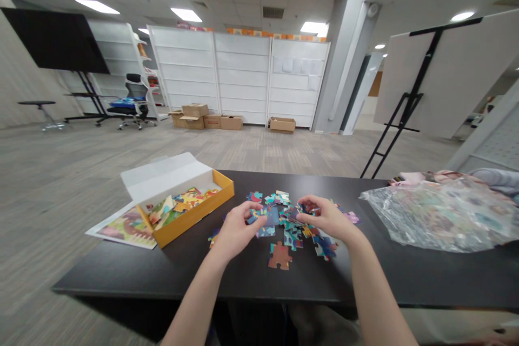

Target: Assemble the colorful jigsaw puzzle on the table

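Between the table's [182,275] far and near edges, over loose puzzle pieces [292,238], the left hand [238,228] pinches a blue piece [273,215]; the right hand [325,220] seemingly pinches a dark piece [292,214]. Dragging either hand back could sweep the brown piece [280,256] off the near edge.

I see cardboard cartons [231,122] in front of the white shelving [242,75]; left of it, an office chair [135,88] and a black screen [57,40]; right of it, a grey pillar [338,54] and a white board [458,75].
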A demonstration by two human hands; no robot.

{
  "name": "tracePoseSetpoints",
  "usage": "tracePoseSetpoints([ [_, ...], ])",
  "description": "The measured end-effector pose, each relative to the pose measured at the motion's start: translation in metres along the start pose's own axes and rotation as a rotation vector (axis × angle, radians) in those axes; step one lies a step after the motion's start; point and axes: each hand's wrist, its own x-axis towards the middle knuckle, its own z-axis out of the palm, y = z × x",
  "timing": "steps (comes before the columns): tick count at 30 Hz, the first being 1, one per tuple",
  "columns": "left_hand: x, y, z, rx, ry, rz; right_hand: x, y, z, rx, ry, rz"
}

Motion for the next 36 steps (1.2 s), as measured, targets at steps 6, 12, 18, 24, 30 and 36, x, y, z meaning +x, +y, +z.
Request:
tracePoseSetpoints([
  [6,-0.014,0.001,-0.03,0.247,-0.112,-0.025,-0.005,-0.019,0.005,0.082,-0.128,-0.028],
  [12,-0.023,0.002,-0.032,0.451,-0.177,-0.036,0.001,-0.046,0.038,0.126,-0.333,-0.174],
  [18,-0.022,-0.005,-0.035,0.594,-0.04,-0.048,0.007,-0.038,0.055,-0.079,-0.228,-0.162],
  [24,-0.018,-0.012,-0.038,0.628,0.006,-0.026,0.011,-0.027,0.059,-0.203,-0.21,-0.15],
  [30,-0.015,-0.017,-0.032,0.608,0.004,0.123,0.01,-0.026,0.058,-0.256,-0.213,-0.142],
  [36,-0.01,-0.016,-0.02,0.662,-0.029,0.156,0.009,-0.039,0.061,-0.211,-0.152,-0.195],
])
